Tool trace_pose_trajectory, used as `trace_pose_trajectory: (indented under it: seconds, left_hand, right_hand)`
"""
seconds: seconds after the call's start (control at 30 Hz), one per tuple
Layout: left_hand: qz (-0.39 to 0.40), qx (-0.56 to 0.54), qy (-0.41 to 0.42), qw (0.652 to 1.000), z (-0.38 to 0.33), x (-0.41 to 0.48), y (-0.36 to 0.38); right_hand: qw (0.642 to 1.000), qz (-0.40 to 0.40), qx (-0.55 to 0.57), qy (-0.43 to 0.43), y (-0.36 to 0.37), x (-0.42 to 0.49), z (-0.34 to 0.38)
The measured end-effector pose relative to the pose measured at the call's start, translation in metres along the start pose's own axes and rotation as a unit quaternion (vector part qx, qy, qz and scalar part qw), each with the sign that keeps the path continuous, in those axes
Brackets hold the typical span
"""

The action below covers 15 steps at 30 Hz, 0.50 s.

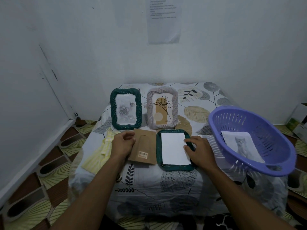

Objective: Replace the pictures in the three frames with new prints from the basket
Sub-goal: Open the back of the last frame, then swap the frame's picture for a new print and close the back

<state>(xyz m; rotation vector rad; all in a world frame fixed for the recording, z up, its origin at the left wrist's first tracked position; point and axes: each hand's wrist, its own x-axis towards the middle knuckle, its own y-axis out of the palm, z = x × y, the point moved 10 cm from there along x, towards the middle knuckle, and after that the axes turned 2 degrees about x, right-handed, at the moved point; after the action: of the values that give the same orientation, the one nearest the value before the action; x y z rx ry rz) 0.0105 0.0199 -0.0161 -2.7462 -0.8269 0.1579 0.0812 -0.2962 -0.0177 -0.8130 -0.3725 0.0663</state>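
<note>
**Inspector:** Stage of work?

**Assistant:** First frame open, in my judgement. The purple basket point(269, 146) sits tilted at 3 o'clock on the edge of the surface, with a cat print point(240, 145) lying inside. The face-down frame point(176, 167), dark green, lies at centre with a white sheet point(173, 148) in its recess, blank side up. I cannot tell whether that sheet is the old picture or a new print. The brown backing board point(145, 146) lies flat just beside the frame, at its 9 o'clock.

**Inspector:** Hands?

**Assistant:** The right hand point(198, 151) rests on the frame's 3 o'clock rim, fingers laid against the sheet's edge, pressing rather than pinching. The left hand point(123, 144) has its fingers curled at the board's left edge and appears to hold it.

**Inspector:** Next move?

**Assistant:** Seat the sheet square in the recess, then bring the board over and close it down. Two frames are outstanding: the rose frame point(125, 108) at 11 o'clock and the pale frame point(162, 107) at 12, both upright with pictures in.

**Inspector:** Surroundings?

**Assistant:**
- Pale wall point(83, 47), meeting a second wall in a corner at 10 o'clock.
- Fan-patterned floor point(41, 188).
- Leaf-print cover point(166, 188) over a low surface.
- Yellow cloth point(99, 151) at 8 o'clock.
- Printed notice point(163, 19) on the wall at 12 o'clock, illegible.
</note>
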Motion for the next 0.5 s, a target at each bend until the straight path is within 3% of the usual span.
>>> trace_pose_trajectory:
  seconds: [0.2,0.3,0.5]
  left_hand:
    - [-0.015,0.238,0.104,0.965,-0.014,-0.005,-0.007]
    - [-0.014,0.287,0.173,0.942,-0.026,-0.016,-0.001]
    - [0.111,0.382,0.234,0.887,-0.018,-0.034,0.038]
  right_hand:
    - [1.000,0.005,-0.014,0.000,0.001,0.000,0.001]
    - [1.000,0.003,-0.016,0.002,0.001,-0.001,0.001]
    - [1.000,0.001,-0.022,0.002,0.001,-0.002,0.002]
